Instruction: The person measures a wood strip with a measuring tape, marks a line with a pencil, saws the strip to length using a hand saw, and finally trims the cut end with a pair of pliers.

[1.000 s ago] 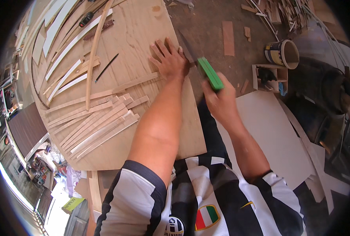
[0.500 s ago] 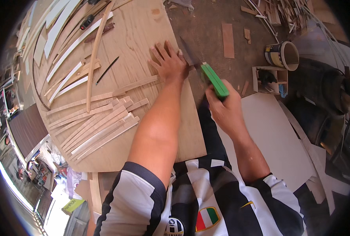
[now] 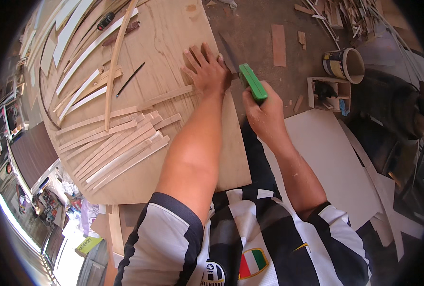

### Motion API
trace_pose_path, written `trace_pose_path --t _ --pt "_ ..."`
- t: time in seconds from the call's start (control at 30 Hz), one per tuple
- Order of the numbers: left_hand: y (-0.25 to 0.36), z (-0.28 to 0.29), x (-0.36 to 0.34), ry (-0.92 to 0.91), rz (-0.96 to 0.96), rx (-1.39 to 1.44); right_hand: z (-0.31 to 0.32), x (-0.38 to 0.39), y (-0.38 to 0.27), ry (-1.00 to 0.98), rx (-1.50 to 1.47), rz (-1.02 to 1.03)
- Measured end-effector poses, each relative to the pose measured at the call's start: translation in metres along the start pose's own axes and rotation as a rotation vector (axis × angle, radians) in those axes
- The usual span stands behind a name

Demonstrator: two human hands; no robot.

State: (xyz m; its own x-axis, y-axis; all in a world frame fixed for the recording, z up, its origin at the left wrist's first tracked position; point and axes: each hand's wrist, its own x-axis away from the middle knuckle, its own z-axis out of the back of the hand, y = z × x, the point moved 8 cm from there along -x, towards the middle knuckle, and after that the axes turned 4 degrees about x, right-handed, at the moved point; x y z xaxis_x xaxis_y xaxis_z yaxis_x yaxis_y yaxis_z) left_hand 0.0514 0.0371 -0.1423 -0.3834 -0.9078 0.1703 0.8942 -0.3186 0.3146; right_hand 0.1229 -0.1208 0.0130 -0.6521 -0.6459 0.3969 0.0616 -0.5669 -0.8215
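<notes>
My left hand (image 3: 210, 75) lies flat with spread fingers near the right edge of the plywood tabletop (image 3: 169, 52). It presses on a thin wooden strip (image 3: 169, 97), whose end juts a little past that edge. In my right hand (image 3: 267, 114) is a handsaw (image 3: 253, 82), gripped by its green handle just off the table's edge. The dark blade points away from me alongside the edge, close to the strip's end. Whether its teeth touch the wood cannot be made out.
Several cut strips (image 3: 121, 143) lie left of my forearm, with a black pencil (image 3: 130, 79) beyond. Longer strips (image 3: 95, 52) and a dark tool (image 3: 106, 21) sit at far left. Right of the table are a bucket (image 3: 333, 65), a wooden box (image 3: 329, 104) and a pale board (image 3: 324, 162).
My right hand and the saw have shifted slightly away from me and to the left. My left hand still presses on the strip at the edge.
</notes>
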Motion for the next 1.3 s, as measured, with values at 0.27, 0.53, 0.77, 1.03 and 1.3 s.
trace_pose_path --t 0.27,0.53,0.77,1.03,1.3 --pt "-0.009 -0.006 0.001 0.039 0.006 -0.046 0.006 0.026 -0.002 -0.057 -0.038 -0.07" --pt "-0.008 -0.003 0.002 -0.023 0.032 -0.056 0.019 0.039 -0.003 -0.026 -0.054 -0.063" --pt "-0.008 -0.001 0.0 -0.007 0.028 -0.041 0.005 0.009 0.002 0.014 0.01 -0.003" --pt "-0.006 -0.001 0.002 -0.037 0.036 -0.032 0.0 -0.002 0.007 0.044 0.057 -0.005" --pt "-0.001 -0.001 0.002 -0.005 0.015 -0.007 0.0 -0.007 0.011 0.015 0.026 -0.013"
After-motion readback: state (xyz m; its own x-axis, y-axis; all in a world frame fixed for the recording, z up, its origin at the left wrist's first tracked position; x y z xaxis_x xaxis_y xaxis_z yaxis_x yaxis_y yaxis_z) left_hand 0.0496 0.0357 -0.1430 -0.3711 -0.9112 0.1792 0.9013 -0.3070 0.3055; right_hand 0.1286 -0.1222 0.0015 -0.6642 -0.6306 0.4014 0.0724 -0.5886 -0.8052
